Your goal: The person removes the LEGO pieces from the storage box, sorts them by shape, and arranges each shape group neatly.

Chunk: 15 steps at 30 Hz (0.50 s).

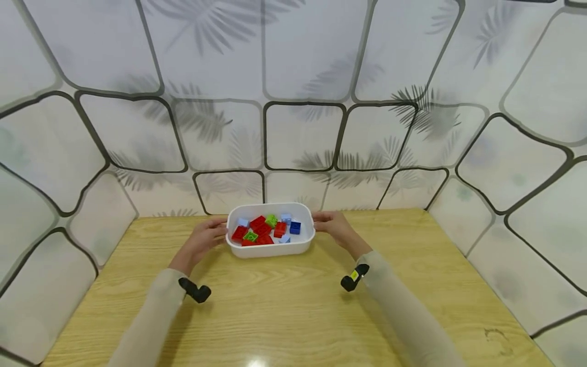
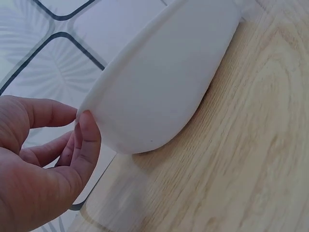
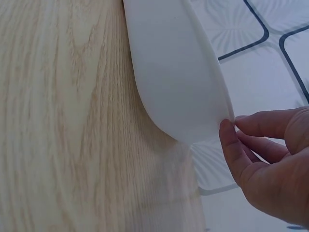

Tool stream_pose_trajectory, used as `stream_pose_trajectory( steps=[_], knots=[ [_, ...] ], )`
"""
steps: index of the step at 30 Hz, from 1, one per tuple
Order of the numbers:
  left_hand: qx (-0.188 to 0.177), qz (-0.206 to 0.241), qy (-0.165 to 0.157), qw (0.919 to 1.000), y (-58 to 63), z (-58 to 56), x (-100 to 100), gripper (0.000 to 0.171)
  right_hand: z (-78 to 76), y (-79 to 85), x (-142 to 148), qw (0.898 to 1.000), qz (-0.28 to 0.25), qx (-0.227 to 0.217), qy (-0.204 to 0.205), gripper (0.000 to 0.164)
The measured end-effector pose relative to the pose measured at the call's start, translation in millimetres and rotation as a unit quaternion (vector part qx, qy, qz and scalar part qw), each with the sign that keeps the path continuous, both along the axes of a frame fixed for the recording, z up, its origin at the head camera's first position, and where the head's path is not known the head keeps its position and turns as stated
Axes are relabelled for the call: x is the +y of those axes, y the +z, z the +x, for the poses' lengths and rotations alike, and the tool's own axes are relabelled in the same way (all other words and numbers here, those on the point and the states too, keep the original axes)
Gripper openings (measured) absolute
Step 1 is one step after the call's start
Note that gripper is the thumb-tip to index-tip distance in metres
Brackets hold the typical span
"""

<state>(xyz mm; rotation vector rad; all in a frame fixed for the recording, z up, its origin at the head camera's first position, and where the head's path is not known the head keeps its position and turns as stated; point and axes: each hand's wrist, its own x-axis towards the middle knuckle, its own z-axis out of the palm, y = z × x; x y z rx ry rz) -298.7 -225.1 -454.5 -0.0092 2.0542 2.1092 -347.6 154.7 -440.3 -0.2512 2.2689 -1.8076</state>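
A white plastic tub (image 1: 270, 252) with rounded ends stands on the table toward its far edge. In it lie toy building bricks: several red bricks (image 1: 239, 233), lime green bricks (image 1: 271, 220), light blue bricks (image 1: 286, 218) and a dark blue brick (image 1: 295, 228). My left hand (image 1: 204, 238) pinches the tub's left end at the rim, thumb and fingertips on it in the left wrist view. At the opposite end, my right hand (image 1: 337, 229) pinches the rim likewise. Both wrist views show the tub's outer wall (image 2: 154, 72) only; the bricks are hidden there.
The wooden table (image 1: 284, 306) extends toward me and out to both sides. A patterned white curtain or covering (image 1: 298, 135) rises right behind the tub and closes off both sides. Each wrist bears a small black camera (image 1: 196, 290).
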Motion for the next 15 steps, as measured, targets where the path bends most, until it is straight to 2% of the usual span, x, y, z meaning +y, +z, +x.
stream_pose_trajectory(
  steps=[9,15],
  knots=[
    [-0.001,-0.004,-0.035,0.9994,-6.4,4.8,10,0.056,15.2,-0.6,24,1.0,0.021,0.001,0.005,0.04],
    [-0.003,0.002,-0.038,0.9993,-10.1,7.8,12,0.057,22.3,0.3,32,0.999,0.033,0.004,0.013,0.042]
  ],
)
